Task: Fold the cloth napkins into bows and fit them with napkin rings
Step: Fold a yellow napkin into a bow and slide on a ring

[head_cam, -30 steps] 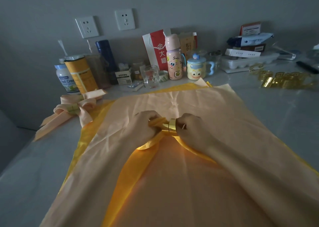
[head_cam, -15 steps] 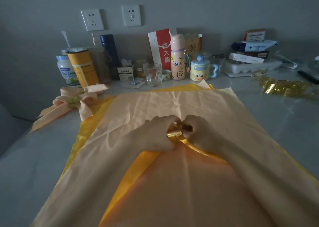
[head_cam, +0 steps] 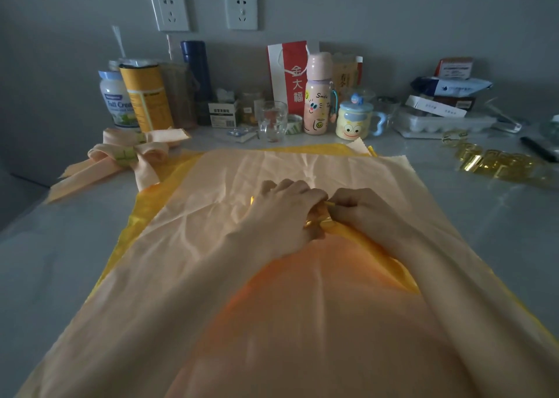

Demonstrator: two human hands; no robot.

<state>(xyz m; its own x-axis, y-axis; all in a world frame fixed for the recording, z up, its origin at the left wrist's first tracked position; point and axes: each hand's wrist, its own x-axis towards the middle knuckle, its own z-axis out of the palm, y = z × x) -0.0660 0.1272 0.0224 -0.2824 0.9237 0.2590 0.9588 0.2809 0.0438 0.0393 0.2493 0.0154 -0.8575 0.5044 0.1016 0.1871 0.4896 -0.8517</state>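
centrally, yellow napkin [head_cam: 378, 250] through gold ring [head_cam: 310, 223]

1 head view, looking forward and down, close over table [head_cam: 45, 261]

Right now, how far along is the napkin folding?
Done: peach bows, ringed, lie at the left. In hand: the left hand and right hand grip a folded yellow napkin at its gold ring. To do: the flat peach napkin, the flat yellow napkin under it; spare gold rings wait.
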